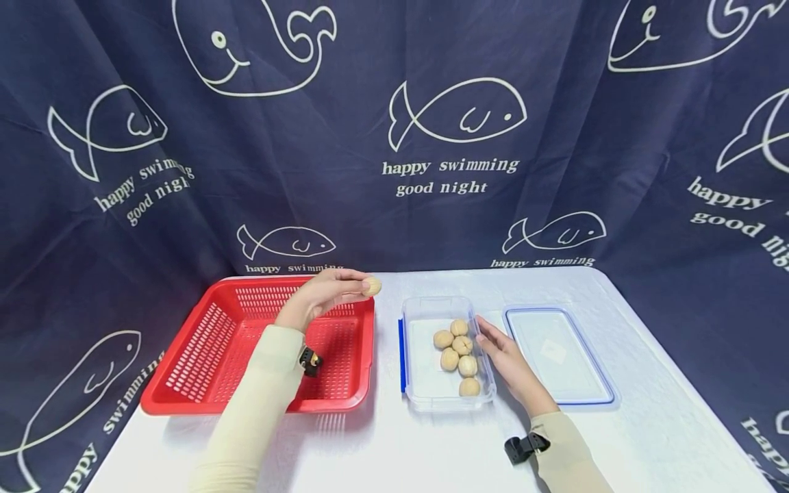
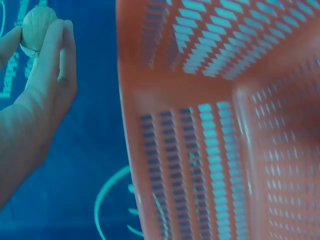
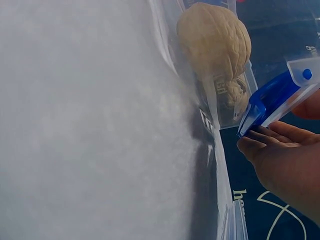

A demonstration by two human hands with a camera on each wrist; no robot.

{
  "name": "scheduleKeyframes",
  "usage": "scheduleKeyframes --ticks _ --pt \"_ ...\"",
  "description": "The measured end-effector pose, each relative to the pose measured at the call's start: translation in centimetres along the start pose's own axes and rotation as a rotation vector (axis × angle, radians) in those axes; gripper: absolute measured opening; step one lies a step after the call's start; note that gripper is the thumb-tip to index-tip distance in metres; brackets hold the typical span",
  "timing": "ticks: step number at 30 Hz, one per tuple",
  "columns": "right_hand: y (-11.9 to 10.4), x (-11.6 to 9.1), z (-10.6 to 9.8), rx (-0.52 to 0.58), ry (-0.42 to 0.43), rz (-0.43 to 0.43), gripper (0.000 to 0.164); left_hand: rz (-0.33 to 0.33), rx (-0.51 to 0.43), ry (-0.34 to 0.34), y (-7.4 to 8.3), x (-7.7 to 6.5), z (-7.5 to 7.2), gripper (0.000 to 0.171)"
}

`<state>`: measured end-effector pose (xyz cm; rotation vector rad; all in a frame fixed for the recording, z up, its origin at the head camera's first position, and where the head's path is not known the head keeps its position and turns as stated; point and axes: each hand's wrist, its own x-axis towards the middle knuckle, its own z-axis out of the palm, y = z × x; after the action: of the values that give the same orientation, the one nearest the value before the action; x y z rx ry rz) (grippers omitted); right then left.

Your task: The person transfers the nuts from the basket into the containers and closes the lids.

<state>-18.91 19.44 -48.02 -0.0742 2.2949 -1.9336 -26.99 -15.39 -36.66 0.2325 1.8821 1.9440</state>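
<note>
My left hand [image 1: 329,291] pinches a walnut [image 1: 372,286] between thumb and fingertips, above the right rim of the red basket [image 1: 368,356]. In the left wrist view, this walnut [image 2: 37,31] shows outside the basket wall [image 2: 145,100]. Several more walnuts [image 1: 462,344] lie in the right half of a clear plastic box [image 1: 420,370]. At the box's right side, my right hand [image 1: 508,363] holds the wall. The right wrist view shows its thumb and fingers [image 3: 257,147] on either side of a blue-edged latch flap [image 3: 272,100], with a walnut [image 3: 215,40] inside beyond.
The box's lid [image 1: 551,356], with a blue seal, lies flat to the right of my right hand. Along the box's left side hangs another blue-edged flap [image 1: 403,356]. A white-covered table [image 1: 382,445] carries everything, and a dark blue printed curtain [image 1: 370,212] stands behind it.
</note>
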Motion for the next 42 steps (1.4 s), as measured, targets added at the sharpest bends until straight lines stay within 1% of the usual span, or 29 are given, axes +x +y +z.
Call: scheduleKeyframes --ticks 4,7,10,16,23,28,32,35,38,42 --pt "0.1 0.0 0.0 0.003 -0.001 0.007 0.055 0.025 0.011 0.004 0.2 1.1 1.6 0.036" --pt "0.1 0.1 0.0 0.002 0.0 0.007 0.054 0.026 -0.001 0.012 0.5 1.8 2.7 0.036" --pt "0.1 0.1 0.0 0.0 0.004 0.0 0.054 0.016 -0.011 0.021 0.8 2.4 3.7 0.036" --pt "0.1 0.1 0.1 -0.005 0.005 0.0 0.054 0.001 -0.022 0.065 1.0 3.4 5.5 0.035" --pt "0.1 0.0 0.1 -0.005 -0.006 -0.012 0.054 -0.041 -0.026 0.112 1.0 4.6 7.0 0.032" --pt "0.2 0.1 0.1 -0.005 0.002 -0.017 0.053 -0.051 -0.02 0.144 1.4 5.1 8.0 0.032" --pt "0.3 0.2 0.2 -0.014 0.0 -0.009 0.055 -0.063 -0.02 0.141 1.8 5.4 9.0 0.031" --pt "0.3 0.2 0.1 -0.015 0.002 -0.009 0.054 -0.053 -0.023 0.136 2.0 5.7 9.9 0.03" --pt "0.2 0.1 0.1 -0.011 0.009 -0.008 0.053 -0.038 -0.037 0.133 2.0 5.9 10.9 0.031" --pt "0.1 0.1 0.1 -0.011 0.01 -0.001 0.053 -0.04 -0.065 0.139 1.7 5.8 12.1 0.031"
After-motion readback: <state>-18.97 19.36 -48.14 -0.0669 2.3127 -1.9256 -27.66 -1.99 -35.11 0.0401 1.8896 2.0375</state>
